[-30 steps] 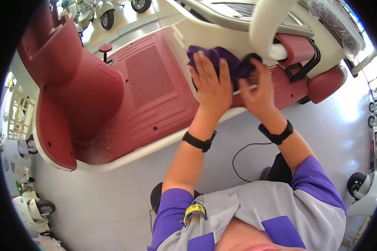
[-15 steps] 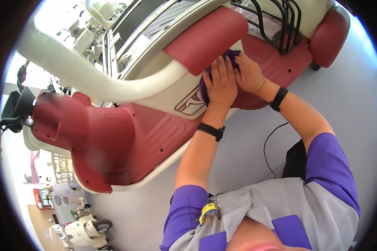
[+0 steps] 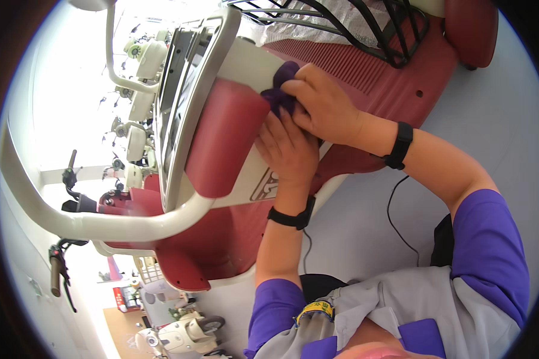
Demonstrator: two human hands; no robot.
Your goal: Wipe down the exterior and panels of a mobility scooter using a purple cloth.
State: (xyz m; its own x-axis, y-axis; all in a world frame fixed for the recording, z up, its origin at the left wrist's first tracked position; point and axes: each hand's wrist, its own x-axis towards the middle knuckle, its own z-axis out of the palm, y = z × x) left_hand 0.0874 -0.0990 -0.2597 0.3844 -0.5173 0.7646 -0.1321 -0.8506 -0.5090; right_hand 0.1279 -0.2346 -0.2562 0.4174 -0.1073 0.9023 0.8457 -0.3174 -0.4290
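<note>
My right hand (image 3: 329, 109) has its fingers curled round a bunched purple cloth (image 3: 279, 96) against the cream side panel (image 3: 245, 63) of a red and cream scooter. Just below it, my left hand (image 3: 288, 149) lies with its fingers stretched out along the panel, the fingertips at the cloth's lower edge. Part of the cloth is covered by my fingers. A red padded armrest (image 3: 227, 140) sits immediately left of both hands, joined to a curved cream tube (image 3: 132, 226).
A black wire rack (image 3: 347, 36) stands over the ribbed red deck (image 3: 317, 63) at the top. A thin black cable (image 3: 391, 209) runs along the grey floor. Several scooters line the left background, and a cream scooter (image 3: 182, 335) stands at lower left.
The view has shifted, so the armrest and tube appear lower and further left. My hands have moved up the panel; the right now bunches the cloth, and the left lies below it.
</note>
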